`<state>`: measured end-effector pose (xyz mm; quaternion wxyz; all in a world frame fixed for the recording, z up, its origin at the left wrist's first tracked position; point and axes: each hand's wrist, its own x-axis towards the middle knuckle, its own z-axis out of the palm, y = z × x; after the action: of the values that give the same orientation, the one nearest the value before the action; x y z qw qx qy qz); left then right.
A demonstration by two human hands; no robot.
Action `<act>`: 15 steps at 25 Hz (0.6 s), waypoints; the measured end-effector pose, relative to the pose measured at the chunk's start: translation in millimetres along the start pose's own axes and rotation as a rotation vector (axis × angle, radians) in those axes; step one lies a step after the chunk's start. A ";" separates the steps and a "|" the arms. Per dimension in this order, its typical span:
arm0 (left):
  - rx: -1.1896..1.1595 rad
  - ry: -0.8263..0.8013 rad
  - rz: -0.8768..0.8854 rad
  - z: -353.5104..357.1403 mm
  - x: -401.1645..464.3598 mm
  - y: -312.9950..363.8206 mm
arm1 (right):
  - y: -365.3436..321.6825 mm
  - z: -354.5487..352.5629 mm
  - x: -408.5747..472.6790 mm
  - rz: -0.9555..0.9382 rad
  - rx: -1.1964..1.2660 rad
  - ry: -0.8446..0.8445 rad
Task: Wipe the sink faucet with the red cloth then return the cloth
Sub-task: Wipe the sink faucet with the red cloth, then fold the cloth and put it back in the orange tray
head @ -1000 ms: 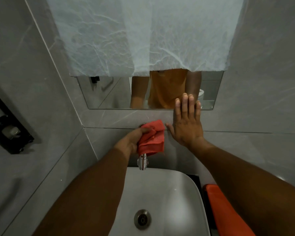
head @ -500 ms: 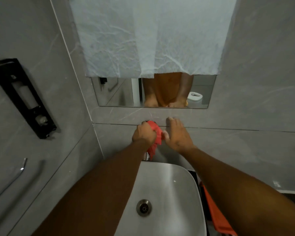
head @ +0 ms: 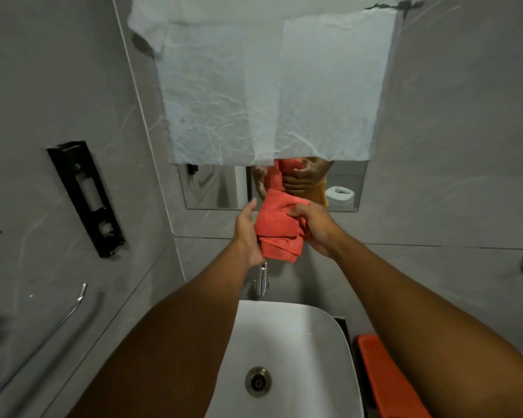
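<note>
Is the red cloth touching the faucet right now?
No, both hands, left and right, hold the red cloth bunched above the faucet, with a gap between them.

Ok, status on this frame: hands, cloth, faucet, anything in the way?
Left hand and right hand both gripping the red cloth. Cloth bunched, held above the faucet, off the metal. Faucet spout exposed over the white sink. Nothing in the way.

Both forearms are bare, with no sleeves, watch or rings visible.
</note>
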<state>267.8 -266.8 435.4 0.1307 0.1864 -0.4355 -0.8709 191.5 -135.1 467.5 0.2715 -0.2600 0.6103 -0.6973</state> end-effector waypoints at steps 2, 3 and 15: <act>-0.050 -0.083 -0.117 21.3 4.2 -22.2 | -8.4 -23.9 -13.4 0.023 0.054 0.008; -0.038 -0.110 -0.160 35.5 9.2 -33.3 | -8.6 -41.6 -20.9 0.025 0.068 0.032; 1.298 -0.148 -0.105 111.6 141.1 -246.3 | 214.8 -264.7 -132.5 0.538 0.208 0.658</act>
<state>76.3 -98.1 268.2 -0.0812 0.1881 -0.8708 -0.4469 116.0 121.9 218.5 0.2593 0.1729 0.6366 -0.7054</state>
